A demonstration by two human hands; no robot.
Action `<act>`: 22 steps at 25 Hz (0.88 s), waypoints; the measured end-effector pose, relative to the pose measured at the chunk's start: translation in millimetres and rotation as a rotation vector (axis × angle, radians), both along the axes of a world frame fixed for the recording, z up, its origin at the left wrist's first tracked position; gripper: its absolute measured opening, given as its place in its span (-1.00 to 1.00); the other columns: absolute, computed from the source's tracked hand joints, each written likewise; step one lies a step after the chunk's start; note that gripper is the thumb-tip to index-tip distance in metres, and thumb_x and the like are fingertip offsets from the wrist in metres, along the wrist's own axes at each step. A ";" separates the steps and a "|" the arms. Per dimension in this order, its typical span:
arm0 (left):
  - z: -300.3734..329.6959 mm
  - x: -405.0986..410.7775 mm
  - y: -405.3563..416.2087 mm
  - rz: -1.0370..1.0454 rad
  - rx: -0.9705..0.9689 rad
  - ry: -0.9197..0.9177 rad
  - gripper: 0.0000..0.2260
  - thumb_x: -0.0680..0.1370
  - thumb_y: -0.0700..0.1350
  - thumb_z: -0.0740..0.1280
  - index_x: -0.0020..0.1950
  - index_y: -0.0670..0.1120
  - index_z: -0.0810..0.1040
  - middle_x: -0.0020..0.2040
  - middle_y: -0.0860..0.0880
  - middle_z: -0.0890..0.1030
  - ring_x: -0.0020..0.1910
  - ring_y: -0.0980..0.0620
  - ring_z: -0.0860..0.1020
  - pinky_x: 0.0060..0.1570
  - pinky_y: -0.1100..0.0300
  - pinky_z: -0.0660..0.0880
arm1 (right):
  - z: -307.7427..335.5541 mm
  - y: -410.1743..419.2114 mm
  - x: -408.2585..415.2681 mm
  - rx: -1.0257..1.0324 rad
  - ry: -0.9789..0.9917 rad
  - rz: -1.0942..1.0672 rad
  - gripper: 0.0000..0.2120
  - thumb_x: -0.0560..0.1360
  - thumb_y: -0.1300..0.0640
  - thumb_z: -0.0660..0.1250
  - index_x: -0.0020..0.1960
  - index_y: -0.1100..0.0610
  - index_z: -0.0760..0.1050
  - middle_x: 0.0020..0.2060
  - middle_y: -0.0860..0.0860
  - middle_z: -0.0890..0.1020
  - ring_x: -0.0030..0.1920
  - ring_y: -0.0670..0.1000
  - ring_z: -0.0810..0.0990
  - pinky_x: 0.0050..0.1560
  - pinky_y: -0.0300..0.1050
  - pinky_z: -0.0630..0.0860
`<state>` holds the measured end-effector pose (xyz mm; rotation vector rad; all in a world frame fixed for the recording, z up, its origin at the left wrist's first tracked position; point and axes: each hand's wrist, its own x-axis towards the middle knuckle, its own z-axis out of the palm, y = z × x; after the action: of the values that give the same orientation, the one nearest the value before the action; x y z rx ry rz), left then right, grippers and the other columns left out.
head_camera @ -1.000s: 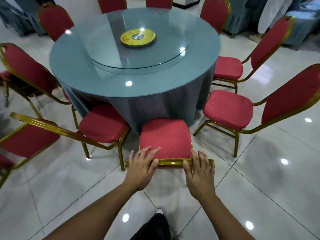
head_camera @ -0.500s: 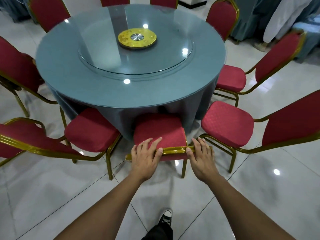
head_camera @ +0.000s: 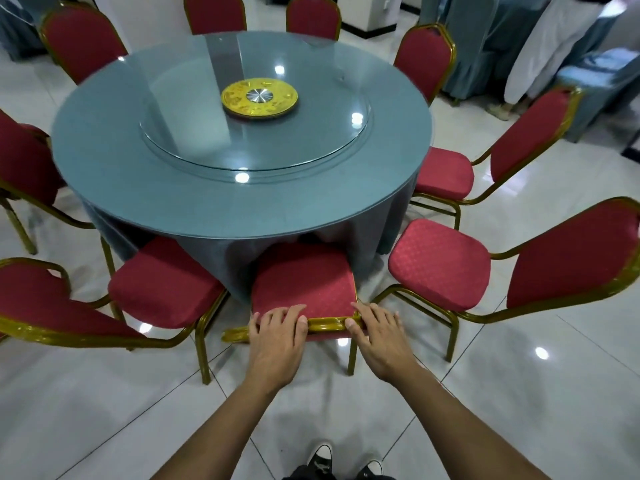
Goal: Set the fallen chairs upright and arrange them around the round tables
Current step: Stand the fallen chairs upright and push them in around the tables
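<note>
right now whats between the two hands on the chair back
In the head view, a short bare stretch of the chair's gold top rail shows between the left hand and the right hand; nothing else lies there.

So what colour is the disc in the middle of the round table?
The disc is gold with a silver centre, seen best in the head view.

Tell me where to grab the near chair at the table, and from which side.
Grip the gold top rail of the chair backrest, from behind, away from the table. The seat is tucked under the tablecloth, so only the rail is exposed. Left hand and right hand already rest there, spaced apart.
</note>
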<state>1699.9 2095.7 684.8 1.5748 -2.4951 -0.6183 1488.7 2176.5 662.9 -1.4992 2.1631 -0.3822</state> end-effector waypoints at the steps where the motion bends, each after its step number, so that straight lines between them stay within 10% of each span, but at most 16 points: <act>1: 5.9 -12.6 5.8 -0.032 -0.013 0.003 -0.58 0.65 0.18 -0.12 0.36 0.19 0.41 0.26 0.17 0.49 0.33 0.11 0.39 0.49 -0.03 0.11 | 2.9 0.9 -3.8 0.006 0.004 0.008 -0.41 0.60 -0.35 -0.15 0.53 -0.16 0.22 0.48 -0.11 0.35 0.51 -0.04 0.22 0.57 0.11 0.04; 5: 29.3 -69.4 26.5 -0.160 -0.039 0.064 -0.79 0.65 0.06 0.15 0.27 0.17 0.45 0.22 0.20 0.51 0.27 0.14 0.42 0.43 0.07 0.16 | 15.8 11.0 -34.0 -0.077 -0.005 -0.058 -0.64 0.66 -0.11 0.13 0.44 -0.12 0.33 0.31 -0.15 0.48 0.31 -0.06 0.44 0.35 -0.06 0.38; 22: 83.8 -397.9 184.3 -0.415 0.002 0.179 -0.79 0.65 0.03 0.20 0.28 0.13 0.45 0.23 0.14 0.50 0.26 0.07 0.41 0.38 0.07 0.24 | 81.0 208.9 -339.9 -0.366 0.048 -0.447 -0.59 0.62 0.05 0.27 0.45 -0.07 0.35 0.32 -0.07 0.51 0.22 -0.08 0.45 0.33 -0.01 0.45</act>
<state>1302.0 2280.0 768.6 0.9506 -2.6910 -0.7701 1148.8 2385.4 743.9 -1.1871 2.5650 -0.9453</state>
